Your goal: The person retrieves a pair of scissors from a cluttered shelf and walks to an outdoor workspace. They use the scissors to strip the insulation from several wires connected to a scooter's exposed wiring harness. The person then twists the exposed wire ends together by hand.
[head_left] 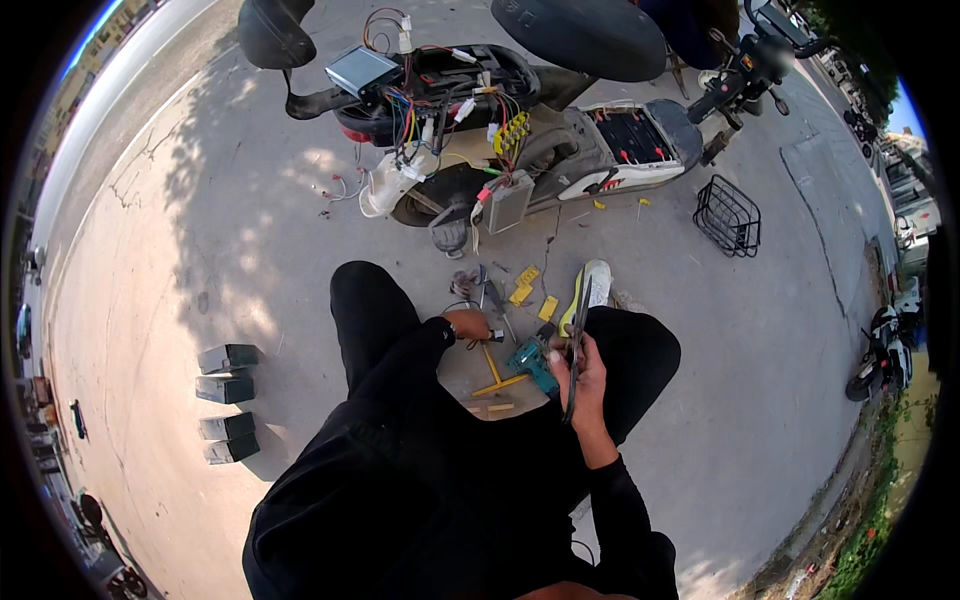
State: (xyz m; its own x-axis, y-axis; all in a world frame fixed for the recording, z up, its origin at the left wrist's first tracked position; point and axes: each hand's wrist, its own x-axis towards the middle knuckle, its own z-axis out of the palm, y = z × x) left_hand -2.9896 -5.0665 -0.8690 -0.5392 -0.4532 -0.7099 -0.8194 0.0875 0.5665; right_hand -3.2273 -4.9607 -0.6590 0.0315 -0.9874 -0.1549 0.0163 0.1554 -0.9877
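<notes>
Gripping a long, slim, dark strip [581,318] in the head view, the right hand [590,375] has its fingers curled closed around it, above the person's lap beside a teal drill [535,362]. The left hand [467,323] reaches down beside a yellow T-shaped tool [494,382]; its fingertips are hard to make out, so its hold cannot be told. Blocky yellow pieces [521,293] lie on cracked, matte concrete [300,220].
</notes>
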